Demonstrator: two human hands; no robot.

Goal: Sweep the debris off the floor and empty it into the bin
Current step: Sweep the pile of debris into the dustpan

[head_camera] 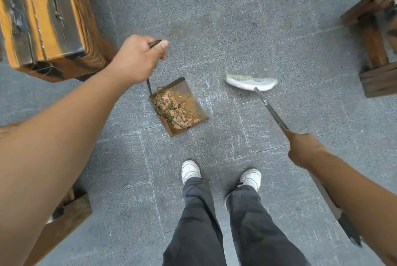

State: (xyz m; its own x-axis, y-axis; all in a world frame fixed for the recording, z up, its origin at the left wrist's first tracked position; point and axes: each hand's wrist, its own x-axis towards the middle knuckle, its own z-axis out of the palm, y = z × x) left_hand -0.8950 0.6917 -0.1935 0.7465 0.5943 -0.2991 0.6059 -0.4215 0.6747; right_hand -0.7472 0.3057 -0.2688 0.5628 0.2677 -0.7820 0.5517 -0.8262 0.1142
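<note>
A rusty metal dustpan (189,94) hangs low over the grey paved floor, holding a pile of dry leaves and debris (174,109). My left hand (137,57) is shut on the top of its thin upright handle. My right hand (305,149) grips the dark broom handle (271,110). The broom's white head (251,82) sits to the right of the dustpan, apart from it. No bin is in view.
A heavy wooden bench (45,18) stands at the upper left, another wooden piece (64,218) at the lower left. Wooden furniture legs (373,57) fill the upper right. My feet in white shoes (190,170) stand just below the dustpan. Small red specks (322,68) lie on the floor.
</note>
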